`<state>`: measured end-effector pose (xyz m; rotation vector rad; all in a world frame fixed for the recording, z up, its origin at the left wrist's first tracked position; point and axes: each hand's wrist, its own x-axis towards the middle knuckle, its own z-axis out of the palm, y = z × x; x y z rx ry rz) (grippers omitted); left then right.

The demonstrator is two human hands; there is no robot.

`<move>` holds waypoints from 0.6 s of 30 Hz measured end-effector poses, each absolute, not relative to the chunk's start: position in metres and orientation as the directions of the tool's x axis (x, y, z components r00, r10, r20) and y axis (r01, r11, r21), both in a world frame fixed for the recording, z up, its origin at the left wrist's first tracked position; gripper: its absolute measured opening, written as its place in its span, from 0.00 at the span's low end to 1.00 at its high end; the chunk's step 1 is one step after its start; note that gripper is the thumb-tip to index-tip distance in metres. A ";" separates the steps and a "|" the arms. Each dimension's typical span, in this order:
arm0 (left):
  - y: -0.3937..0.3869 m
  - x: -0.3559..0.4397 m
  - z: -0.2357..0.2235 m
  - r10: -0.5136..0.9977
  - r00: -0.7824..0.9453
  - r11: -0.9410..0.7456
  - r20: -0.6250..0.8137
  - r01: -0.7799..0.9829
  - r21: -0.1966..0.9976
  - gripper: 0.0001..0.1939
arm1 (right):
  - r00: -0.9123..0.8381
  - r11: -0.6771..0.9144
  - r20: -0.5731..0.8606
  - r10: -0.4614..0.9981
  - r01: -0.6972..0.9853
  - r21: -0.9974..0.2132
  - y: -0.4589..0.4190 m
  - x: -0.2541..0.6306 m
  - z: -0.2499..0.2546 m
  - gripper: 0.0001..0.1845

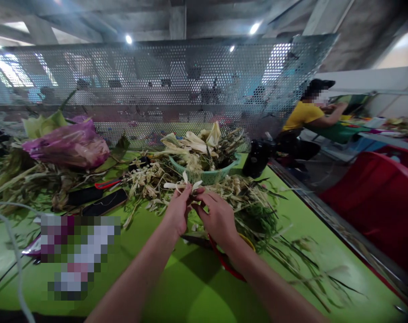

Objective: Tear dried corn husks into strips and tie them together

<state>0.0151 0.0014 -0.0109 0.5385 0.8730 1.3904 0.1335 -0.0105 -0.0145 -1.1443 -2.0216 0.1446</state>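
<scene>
Above the middle of the green worktop (197, 296), the left hand (178, 210) pinches pale strips (172, 185) between thumb and fingers. Just beside it, toward the worktop's right edge, the right hand (220, 216) is half-curled, fingertips at the strips; whether it grips them, I cannot tell.

Bare green tabletop (133, 251) opens between the left forearm and the white cable (18, 255), partly taken up by blurred-out items, and again between the two forearms. Scissors (223, 261) under the right wrist obstruct a low pass there. Ahead of the left hand (179, 210) and right hand (219, 215), dried plant matter (150, 179) and a heaped basket (207, 177) bar the way, a perforated screen (150, 89) behind; loose stalks (311, 264) clutter the right side
</scene>
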 end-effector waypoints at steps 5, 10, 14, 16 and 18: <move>-0.002 0.023 -0.014 0.981 -0.054 0.110 -0.185 -0.630 0.768 0.18 | -0.178 0.504 0.505 0.844 0.583 -0.637 -0.007 0.130 -0.022 0.07; -0.010 0.035 -0.013 0.973 -0.144 0.060 -0.178 -0.592 0.804 0.17 | -0.059 0.390 0.402 0.914 0.409 -0.825 -0.004 0.126 -0.031 0.07; -0.012 0.042 -0.016 0.968 -0.193 0.022 -0.158 -0.564 0.826 0.15 | -0.037 0.375 0.391 0.920 0.374 -0.848 -0.003 0.124 -0.031 0.08; -0.012 0.043 -0.018 0.968 -0.196 0.017 -0.155 -0.566 0.824 0.14 | -0.031 0.394 0.418 0.908 0.404 -0.826 -0.004 0.125 -0.028 0.07; -0.012 0.044 -0.019 0.969 -0.197 0.009 -0.148 -0.570 0.822 0.14 | -0.035 0.420 0.453 0.891 0.444 -0.792 -0.005 0.126 -0.025 0.07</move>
